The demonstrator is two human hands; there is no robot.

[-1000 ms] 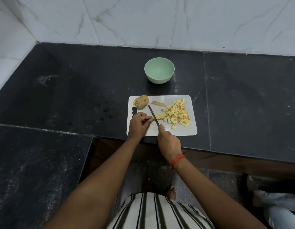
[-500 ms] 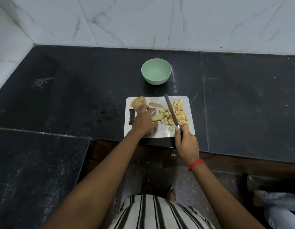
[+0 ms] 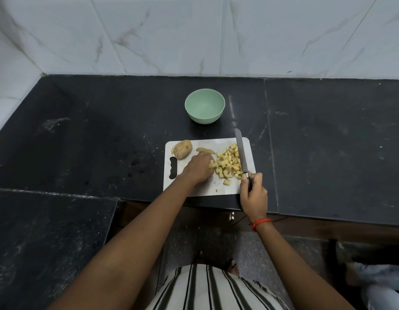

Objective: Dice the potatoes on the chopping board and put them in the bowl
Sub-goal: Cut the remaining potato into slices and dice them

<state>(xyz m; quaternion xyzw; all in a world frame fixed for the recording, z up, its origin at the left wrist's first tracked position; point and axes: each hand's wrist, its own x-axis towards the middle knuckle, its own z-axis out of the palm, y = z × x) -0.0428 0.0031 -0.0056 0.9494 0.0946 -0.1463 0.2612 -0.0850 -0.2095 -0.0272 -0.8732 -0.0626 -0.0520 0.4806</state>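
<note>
A white chopping board (image 3: 225, 190) lies at the front edge of the black counter. A heap of diced potato (image 3: 227, 164) covers its right half. A sliced, unpeeled potato piece (image 3: 183, 149) lies at its far left corner, with a thin potato strip (image 3: 205, 150) beside it. My left hand (image 3: 199, 167) rests on the board against the left side of the heap, fingers touching the cubes. My right hand (image 3: 253, 193) grips the handle of a knife (image 3: 241, 152) whose blade stands along the heap's right side, pointing away from me. The green bowl (image 3: 204, 106) behind the board holds nothing.
Marble-tiled walls (image 3: 194, 34) close off the back and the left. A lower black counter section (image 3: 48, 238) sits at my front left. A cabinet knob (image 3: 232, 216) shows under the counter edge. Another person's legs (image 3: 373, 276) appear at the bottom right.
My right hand moved the knife from the board's middle to the right side of the diced heap. My left hand slid from the near board to the heap's left side.
</note>
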